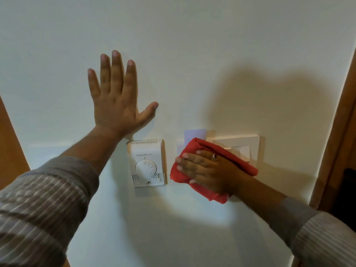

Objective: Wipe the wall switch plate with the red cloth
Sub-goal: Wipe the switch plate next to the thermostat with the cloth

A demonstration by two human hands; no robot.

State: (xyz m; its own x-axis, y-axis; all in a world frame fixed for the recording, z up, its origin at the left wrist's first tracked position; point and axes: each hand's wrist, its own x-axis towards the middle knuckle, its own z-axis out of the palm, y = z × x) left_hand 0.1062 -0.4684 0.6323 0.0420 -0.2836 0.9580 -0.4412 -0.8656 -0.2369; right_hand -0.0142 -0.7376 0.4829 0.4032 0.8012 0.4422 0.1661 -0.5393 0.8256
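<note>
A folded red cloth (pixel 200 145) is pressed flat against the wall under my right hand (pixel 210 168), whose fingers point left and lie spread over it. The cloth covers the left part of a white switch plate (pixel 248 146); the plate's right half and a rocker show beyond it. A small pale card holder (pixel 194 134) peeks out above the cloth's top left corner. My left hand (pixel 115 95) rests palm-flat on the bare wall, fingers spread upward, above and left of the cloth, holding nothing.
A white dial thermostat (pixel 147 163) is mounted just left of the cloth, below my left wrist. A wooden door frame (pixel 339 122) runs down the right edge, and a wooden panel (pixel 9 141) stands at the left edge. The wall (pixel 192 45) is cream-white.
</note>
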